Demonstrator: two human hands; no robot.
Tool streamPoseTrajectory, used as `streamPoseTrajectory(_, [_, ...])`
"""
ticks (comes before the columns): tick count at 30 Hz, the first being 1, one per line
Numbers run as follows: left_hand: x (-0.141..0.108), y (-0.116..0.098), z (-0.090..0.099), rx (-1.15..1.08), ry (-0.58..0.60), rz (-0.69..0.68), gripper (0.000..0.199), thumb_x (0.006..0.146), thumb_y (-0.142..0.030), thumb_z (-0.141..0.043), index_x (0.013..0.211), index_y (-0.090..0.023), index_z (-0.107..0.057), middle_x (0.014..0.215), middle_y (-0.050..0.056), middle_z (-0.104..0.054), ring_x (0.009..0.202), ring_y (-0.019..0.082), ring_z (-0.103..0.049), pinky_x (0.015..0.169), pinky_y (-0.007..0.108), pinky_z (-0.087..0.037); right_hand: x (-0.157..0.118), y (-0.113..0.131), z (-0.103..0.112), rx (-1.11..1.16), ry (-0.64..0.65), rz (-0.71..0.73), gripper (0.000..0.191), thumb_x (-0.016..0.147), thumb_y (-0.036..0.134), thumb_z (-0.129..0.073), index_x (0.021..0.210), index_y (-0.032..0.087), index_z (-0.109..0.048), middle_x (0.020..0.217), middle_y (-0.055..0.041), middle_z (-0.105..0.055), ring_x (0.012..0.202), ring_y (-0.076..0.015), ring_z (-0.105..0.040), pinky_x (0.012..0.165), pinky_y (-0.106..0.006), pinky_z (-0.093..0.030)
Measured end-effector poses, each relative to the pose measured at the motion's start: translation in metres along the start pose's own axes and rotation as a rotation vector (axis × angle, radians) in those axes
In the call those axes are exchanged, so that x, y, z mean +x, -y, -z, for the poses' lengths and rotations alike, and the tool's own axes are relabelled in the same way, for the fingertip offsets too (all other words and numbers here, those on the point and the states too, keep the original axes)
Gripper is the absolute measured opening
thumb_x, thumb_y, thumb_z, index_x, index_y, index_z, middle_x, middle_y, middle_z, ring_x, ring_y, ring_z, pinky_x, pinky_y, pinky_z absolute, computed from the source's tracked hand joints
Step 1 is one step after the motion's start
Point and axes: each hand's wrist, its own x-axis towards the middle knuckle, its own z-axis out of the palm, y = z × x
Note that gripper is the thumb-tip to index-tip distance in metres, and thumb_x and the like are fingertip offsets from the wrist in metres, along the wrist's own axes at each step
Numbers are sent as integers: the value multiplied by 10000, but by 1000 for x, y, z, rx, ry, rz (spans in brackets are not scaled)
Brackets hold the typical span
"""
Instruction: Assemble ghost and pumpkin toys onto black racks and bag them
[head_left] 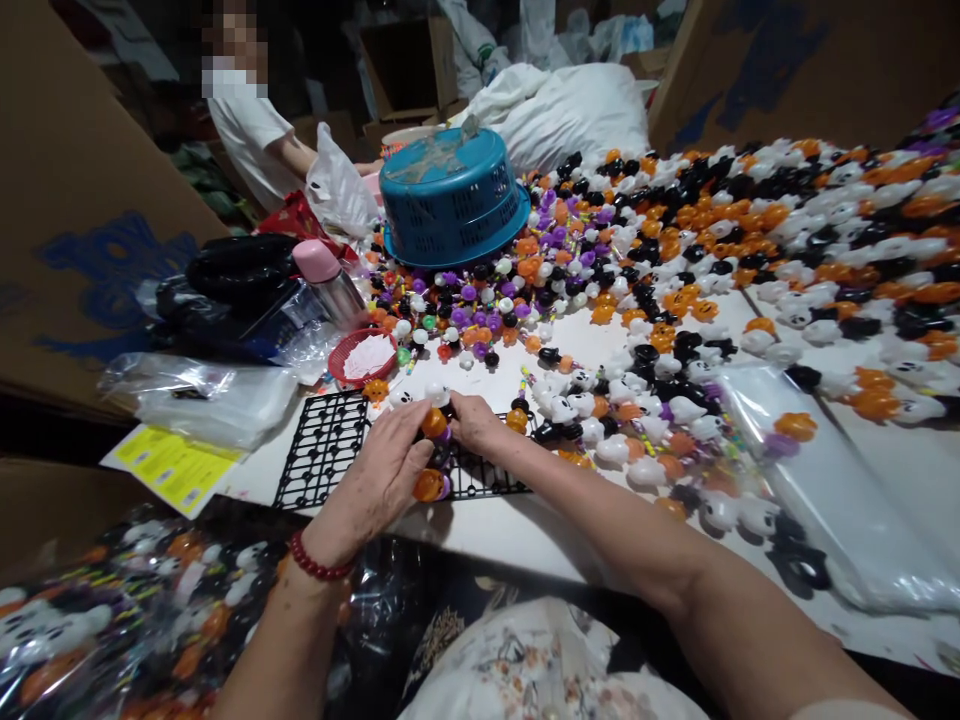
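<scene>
Holding small toys [433, 423] over a black grid [321, 450], the left hand [390, 455] nears the right hand [474, 425], whose grip cannot be told.

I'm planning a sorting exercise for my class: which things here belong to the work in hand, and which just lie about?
Seemingly part of the work:
- left hand, right hand
- orange toys beside them
- black grid beneath

Apparently just lying about:
- pink-capped flask
- upturned blue basket
- white sack
</scene>
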Motion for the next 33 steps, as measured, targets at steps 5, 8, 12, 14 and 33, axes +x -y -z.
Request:
streamPoseTrajectory(5, [-1, 0, 0, -8, -8, 11, 537, 1007, -453, -302, 1471, -200, -400, 1480, 124, -474, 1390, 244, -408, 1197, 501, -283, 0, -1, 3, -60, 17, -18, 277, 860, 149, -541, 1123, 162, -626, 1066, -105, -732, 980, -229, -658, 799, -260, -448])
streamPoseTrajectory(8, [-1, -1, 0, -18, -11, 21, 543, 1005, -456, -309, 1465, -187, -414, 1480, 132, -470, 1393, 248, -403, 1190, 491, -304, -1, -5, 4, -55, 13, -10, 258, 879, 155, -528, 1113, 164, -636, 1069, -108, -733, 977, -231, -659, 802, -268, -452])
streamPoseTrajectory(12, [-1, -2, 0, -13, -4, 31, 544, 1006, -450, -318, 1470, -180, -404, 1491, 137, -446, 1400, 253, -387, 1189, 498, -304, 0, -8, 4, 12, -2, -18, 264, 860, 170, -578, 1114, 164, -647, 1080, -97, -733, 981, -228, -659, 810, -265, -460])
streamPoseTrajectory(14, [-1, -3, 0, -11, -3, 31, 540, 1007, -443, -325, 1477, -187, -391, 1498, 132, -432, 1405, 249, -377, 1191, 494, -300, 0, -9, 5, 30, -1, -28, 277, 848, 169, -598, 1120, 171, -651, 1085, -86, -733, 980, -225, -660, 812, -262, -462])
streamPoseTrajectory(33, [18, -2, -6, 47, -64, 6, 582, 1010, -507, -251, 1409, -154, -483, 1448, 152, -492, 1376, 258, -415, 1182, 512, -291, -3, -9, 1, -336, 55, 81, 261, 965, 267, -480, 1133, 143, -636, 1022, -111, -730, 915, -208, -657, 739, -254, -421])
